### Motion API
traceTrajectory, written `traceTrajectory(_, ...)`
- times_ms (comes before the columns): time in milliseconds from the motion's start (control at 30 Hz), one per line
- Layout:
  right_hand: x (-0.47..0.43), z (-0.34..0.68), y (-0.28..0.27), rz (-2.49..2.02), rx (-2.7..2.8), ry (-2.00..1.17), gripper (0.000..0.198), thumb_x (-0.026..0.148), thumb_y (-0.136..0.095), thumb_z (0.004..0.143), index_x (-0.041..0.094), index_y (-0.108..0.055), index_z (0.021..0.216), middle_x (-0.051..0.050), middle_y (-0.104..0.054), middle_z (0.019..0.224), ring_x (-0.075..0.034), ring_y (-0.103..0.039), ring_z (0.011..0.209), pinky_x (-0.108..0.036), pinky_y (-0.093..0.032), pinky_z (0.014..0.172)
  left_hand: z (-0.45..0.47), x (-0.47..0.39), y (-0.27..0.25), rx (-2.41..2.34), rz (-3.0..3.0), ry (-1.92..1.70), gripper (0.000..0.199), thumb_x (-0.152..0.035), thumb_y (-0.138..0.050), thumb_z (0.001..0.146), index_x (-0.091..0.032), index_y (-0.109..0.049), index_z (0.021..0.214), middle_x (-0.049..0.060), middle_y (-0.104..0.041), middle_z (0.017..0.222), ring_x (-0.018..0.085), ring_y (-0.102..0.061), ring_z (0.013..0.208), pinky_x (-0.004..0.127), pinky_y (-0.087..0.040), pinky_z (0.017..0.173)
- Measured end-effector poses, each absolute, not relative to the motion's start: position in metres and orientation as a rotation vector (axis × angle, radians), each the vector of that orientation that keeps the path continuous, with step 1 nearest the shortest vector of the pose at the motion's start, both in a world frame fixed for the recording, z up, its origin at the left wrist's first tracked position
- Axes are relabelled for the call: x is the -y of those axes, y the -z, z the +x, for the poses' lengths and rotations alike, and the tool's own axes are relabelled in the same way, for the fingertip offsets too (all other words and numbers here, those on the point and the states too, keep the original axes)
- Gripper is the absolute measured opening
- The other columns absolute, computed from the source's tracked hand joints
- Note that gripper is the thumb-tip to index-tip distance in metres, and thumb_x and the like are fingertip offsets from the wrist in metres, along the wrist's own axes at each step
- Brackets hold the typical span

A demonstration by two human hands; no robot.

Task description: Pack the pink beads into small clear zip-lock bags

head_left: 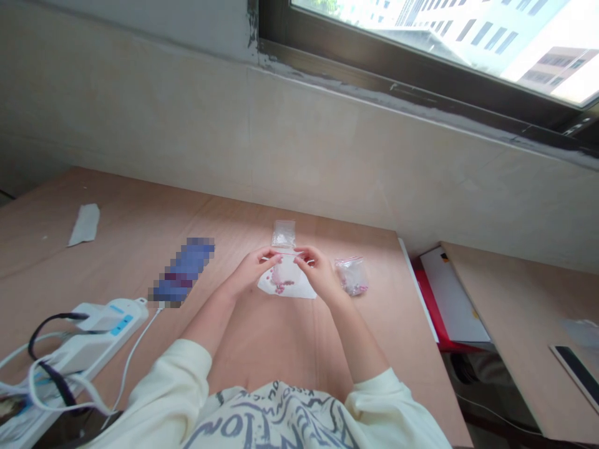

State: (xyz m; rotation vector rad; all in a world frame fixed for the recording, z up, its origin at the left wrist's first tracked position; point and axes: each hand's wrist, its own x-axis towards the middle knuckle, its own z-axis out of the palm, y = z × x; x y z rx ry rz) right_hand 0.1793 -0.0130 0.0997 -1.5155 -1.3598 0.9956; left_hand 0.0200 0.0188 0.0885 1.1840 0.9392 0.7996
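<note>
My left hand (pixel 256 265) and my right hand (pixel 316 269) are raised close together over a white sheet of paper (pixel 304 289). Between them, thumbs and fingertips pinch the two ends of a thin pinkish-red edge, which looks like the seal of a small clear zip bag (pixel 287 254). Several small pink beads (pixel 282 287) lie on the paper below. Just beyond my fingers rests a clear packet (pixel 284 233) with pale contents. To the right of my right hand sits another clear zip bag (pixel 352 275) with pink pieces at its bottom.
A phone (pixel 185 271), blurred out, lies left on the wooden table (pixel 271 349). A white power strip (pixel 93 343) with plugs and cables stands nearer. A scrap of white paper (pixel 85 224) is at far left. Beyond a gap at right is another table (pixel 524 324).
</note>
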Motion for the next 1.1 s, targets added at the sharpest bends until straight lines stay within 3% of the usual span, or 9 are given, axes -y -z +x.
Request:
traceTrajectory(200,0.012,0.182,-0.085,-1.489,1.133,-1.081,0.016,0.032,-0.056,0.061,0.016,-0.054,0.065,-0.001,-0.055,0.064,-0.012,-0.048,0.062,-0.025,-0.038,0.060,0.016,-0.020,-0.093,-0.996,1.236,-0.826,0.014,-0.025,-0.059,0.064,-0.014,-0.062,0.073,0.002,-0.062,0.070,0.014,-0.054,0.069,0.022,-0.039,0.065)
traceTrajectory(467,0.007,0.180,-0.089,-1.469,1.010,-1.175,0.012,0.027,-0.057,0.057,0.017,-0.051,0.057,0.003,-0.048,0.055,-0.010,-0.043,0.056,-0.024,-0.033,0.057,0.013,-0.020,-0.097,-0.994,1.172,-0.858,0.008,-0.020,-0.061,0.061,-0.013,-0.061,0.065,0.003,-0.064,0.066,0.014,-0.055,0.066,0.024,-0.041,0.065)
traceTrajectory(733,0.005,0.172,-0.087,-1.361,1.000,-1.350,0.018,0.034,-0.057,0.058,0.017,-0.054,0.062,0.001,-0.055,0.063,-0.011,-0.048,0.062,-0.024,-0.035,0.060,0.014,-0.024,-0.095,-1.005,1.118,-0.861,0.006,-0.017,-0.061,0.061,-0.013,-0.059,0.058,0.001,-0.062,0.058,0.013,-0.055,0.059,0.024,-0.040,0.062)
traceTrajectory(1100,0.005,0.167,-0.082,-1.438,0.997,-1.244,0.013,0.028,-0.057,0.057,0.017,-0.051,0.057,0.004,-0.051,0.054,-0.010,-0.045,0.055,-0.024,-0.035,0.057,0.019,-0.021,-0.094,-0.939,1.174,-0.767,0.012,-0.024,-0.059,0.064,-0.013,-0.058,0.059,0.000,-0.059,0.058,0.012,-0.053,0.056,0.022,-0.039,0.057)
